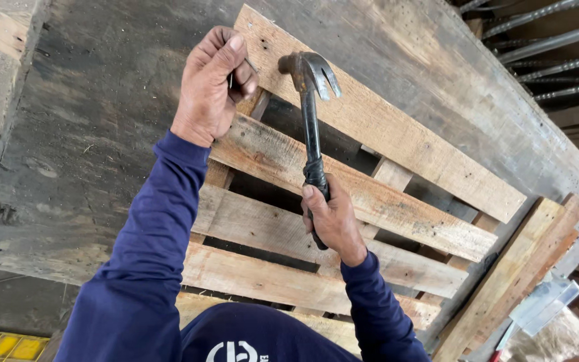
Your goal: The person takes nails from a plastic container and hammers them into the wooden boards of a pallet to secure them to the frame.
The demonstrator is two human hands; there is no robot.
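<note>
In the head view, the right hand [333,221] is wrapped tight round the dark grip of a claw hammer [311,121], whose steel shaft runs up and away from the person to a head that sits above the upper slats, its forked claw turned toward the right. The left hand [214,84] is raised beside the hammer head, fingers curled and pressed together with the thumb on top, pinching a small thin metal piece, probably a nail [230,80], though it is too small to be sure; the hand sits at the left end of the top slat. Both arms wear dark blue sleeves [149,248]. Under the hands lies a wooden pallet [383,201] of rough, weathered slats with dark gaps between them, resting on a large grey, stained board [102,134]. A loose wooden plank [517,275] leans along the pallet's right edge, and ribbed steel bars [551,40] lie at the upper right.
</note>
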